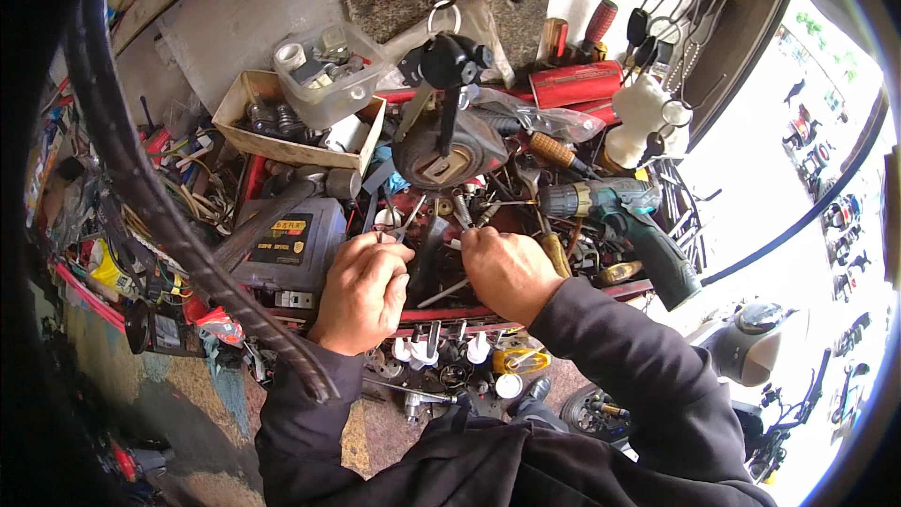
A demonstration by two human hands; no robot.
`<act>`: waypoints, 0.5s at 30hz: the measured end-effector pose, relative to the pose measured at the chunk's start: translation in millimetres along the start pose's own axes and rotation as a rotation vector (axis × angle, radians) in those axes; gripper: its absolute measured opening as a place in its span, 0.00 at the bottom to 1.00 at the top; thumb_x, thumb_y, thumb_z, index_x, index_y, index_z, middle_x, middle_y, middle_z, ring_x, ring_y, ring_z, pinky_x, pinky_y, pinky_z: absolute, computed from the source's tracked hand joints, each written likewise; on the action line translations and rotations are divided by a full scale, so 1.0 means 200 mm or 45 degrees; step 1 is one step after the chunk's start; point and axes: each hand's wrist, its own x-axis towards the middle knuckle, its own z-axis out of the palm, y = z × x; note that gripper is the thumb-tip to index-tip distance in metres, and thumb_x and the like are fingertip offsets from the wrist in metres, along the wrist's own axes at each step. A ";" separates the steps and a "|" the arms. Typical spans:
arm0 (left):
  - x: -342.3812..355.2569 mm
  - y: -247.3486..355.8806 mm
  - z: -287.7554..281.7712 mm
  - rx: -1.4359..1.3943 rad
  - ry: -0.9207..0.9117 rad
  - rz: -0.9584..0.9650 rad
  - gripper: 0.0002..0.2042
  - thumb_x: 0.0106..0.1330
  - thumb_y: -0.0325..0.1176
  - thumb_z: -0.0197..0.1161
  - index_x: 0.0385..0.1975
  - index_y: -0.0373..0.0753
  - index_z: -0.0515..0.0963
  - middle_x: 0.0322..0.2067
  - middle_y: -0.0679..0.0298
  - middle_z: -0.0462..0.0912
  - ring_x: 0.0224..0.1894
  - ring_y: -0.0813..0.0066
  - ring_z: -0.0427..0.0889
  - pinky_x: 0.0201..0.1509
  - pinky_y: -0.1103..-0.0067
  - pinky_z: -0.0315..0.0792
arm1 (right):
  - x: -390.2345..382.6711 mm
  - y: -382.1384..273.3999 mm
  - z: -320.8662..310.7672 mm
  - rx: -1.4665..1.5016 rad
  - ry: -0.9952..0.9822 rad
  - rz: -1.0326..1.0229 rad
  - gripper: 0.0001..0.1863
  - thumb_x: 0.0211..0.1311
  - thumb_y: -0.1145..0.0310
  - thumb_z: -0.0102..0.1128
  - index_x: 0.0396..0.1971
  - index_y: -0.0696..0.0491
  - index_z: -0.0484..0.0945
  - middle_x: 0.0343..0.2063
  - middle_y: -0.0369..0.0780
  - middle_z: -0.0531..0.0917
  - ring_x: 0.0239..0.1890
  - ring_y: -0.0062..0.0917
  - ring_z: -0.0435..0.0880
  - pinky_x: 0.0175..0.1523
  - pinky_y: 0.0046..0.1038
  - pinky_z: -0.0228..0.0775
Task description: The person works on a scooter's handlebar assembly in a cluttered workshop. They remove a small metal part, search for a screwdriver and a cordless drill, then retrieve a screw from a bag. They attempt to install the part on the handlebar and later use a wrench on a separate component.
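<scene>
My left hand (362, 293) is closed in a pinch over the cluttered red bench tray. A thin silvery piece (413, 213) rises beside its fingertips; whether they grip it is unclear. To its right, my right hand (507, 268) is closed too, knuckles up. A small metal tapered piece (462, 208) shows just past its thumb, and its fingers hide whatever they hold. Between the hands lies a dark flat metal bar (430, 249). A hammer (310, 197) rests across a grey plastic case (291, 242) left of my left hand.
A teal cordless drill (648, 230) lies at the right. Behind the hands are a tape measure (446, 152), a carton of hardware (282, 136) and a clear plastic tub (328, 75). A thick black cable (155, 178) hangs across the left. Parts litter the ground below the bench.
</scene>
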 end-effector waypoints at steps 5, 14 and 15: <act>0.00 0.02 0.00 0.061 -0.118 0.005 0.05 0.58 0.20 0.61 0.32 0.35 0.74 0.41 0.57 0.85 0.50 0.52 0.80 0.56 0.62 0.73 | -0.07 0.05 -0.05 0.175 -0.070 -0.035 0.17 0.53 0.74 0.58 0.43 0.63 0.77 0.37 0.51 0.82 0.40 0.45 0.85 0.45 0.39 0.80; 0.01 0.02 0.00 -0.005 -0.148 -0.068 0.06 0.57 0.20 0.62 0.31 0.35 0.73 0.41 0.56 0.84 0.49 0.52 0.79 0.54 0.62 0.73 | -0.49 0.33 -0.38 -0.249 0.514 0.524 0.33 0.45 0.68 0.74 0.55 0.57 0.76 0.40 0.47 0.80 0.45 0.46 0.80 0.51 0.44 0.73; 0.01 0.02 0.00 0.009 -0.139 -0.074 0.06 0.57 0.20 0.62 0.31 0.35 0.73 0.42 0.56 0.84 0.49 0.51 0.79 0.54 0.62 0.73 | -0.53 0.36 -0.39 -0.206 0.354 0.674 0.37 0.45 0.66 0.76 0.58 0.58 0.73 0.40 0.49 0.79 0.45 0.46 0.81 0.50 0.43 0.74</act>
